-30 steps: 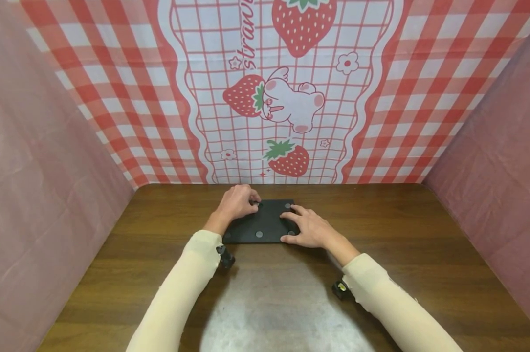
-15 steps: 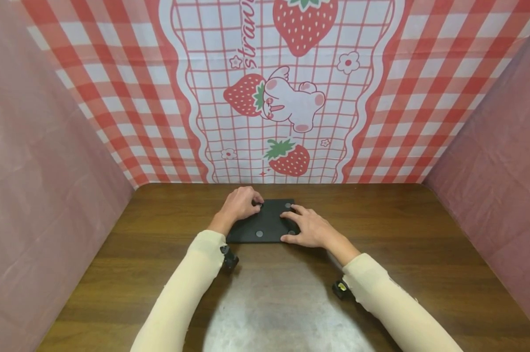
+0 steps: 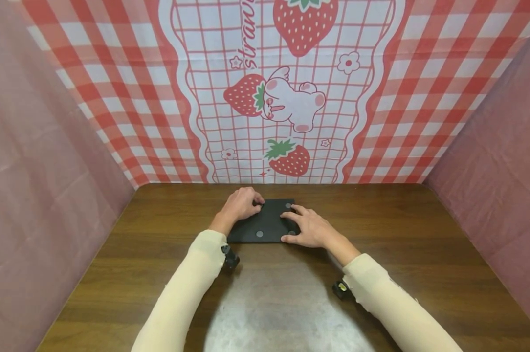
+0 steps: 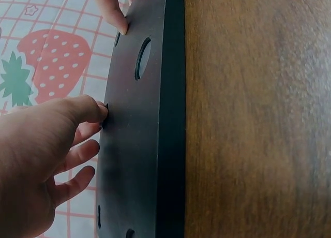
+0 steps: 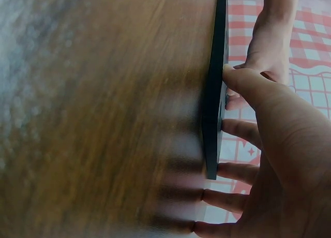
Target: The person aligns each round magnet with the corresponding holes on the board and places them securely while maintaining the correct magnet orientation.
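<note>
A flat black board with round recesses lies near the far edge of the table. My left hand is over its far left part, thumb and index finger pinching a small dark piece at a far-row recess; the piece is mostly hidden by the fingertips. In the left wrist view the other fingers of the left hand hang apart from the board. My right hand rests on the board's right end with fingers spread, and its thumb touches the near edge in the right wrist view. A near recess shows grey inside.
The brown wooden table extends in front and to both sides. Behind it hangs a red-and-white checked cloth printed with strawberries. Pink cloth walls stand at left and right. Each wrist carries a small black camera.
My left hand has shifted slightly to the right and towards me, then nearly stopped, its fingertips staying at the far recess. The right hand and board look unmoved.
</note>
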